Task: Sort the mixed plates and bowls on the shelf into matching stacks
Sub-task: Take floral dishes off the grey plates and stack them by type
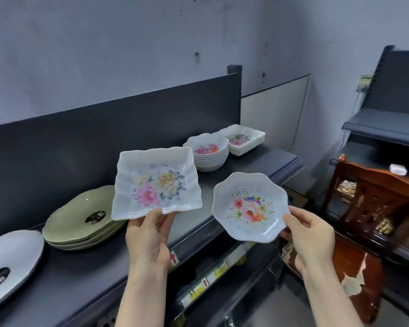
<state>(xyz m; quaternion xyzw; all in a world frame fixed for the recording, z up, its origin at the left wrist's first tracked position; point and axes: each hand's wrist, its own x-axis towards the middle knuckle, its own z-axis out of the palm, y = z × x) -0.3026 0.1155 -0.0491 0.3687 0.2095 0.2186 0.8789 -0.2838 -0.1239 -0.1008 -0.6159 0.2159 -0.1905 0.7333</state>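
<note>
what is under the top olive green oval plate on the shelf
Matching olive green plates, visible only as stacked rims on the dark grey shelf. Their insides are covered, and the square white floral dish in the left hand hides the stack's right end.

White square dish [156, 182], and what a print: pink, cream and pale yellow blooms with blue-green leaves! The white scalloped bowl [249, 206] answers in red, orange and purple flowers with green flecks. Stack of scalloped bowls [207, 152]: white, pink-and-orange print. Stack of square dishes [243, 140]: white, pink florals. Olive-green plates [76, 223], black sticker; white plate [14, 251], black sticker too; dark grey shelf [80, 274].
</note>
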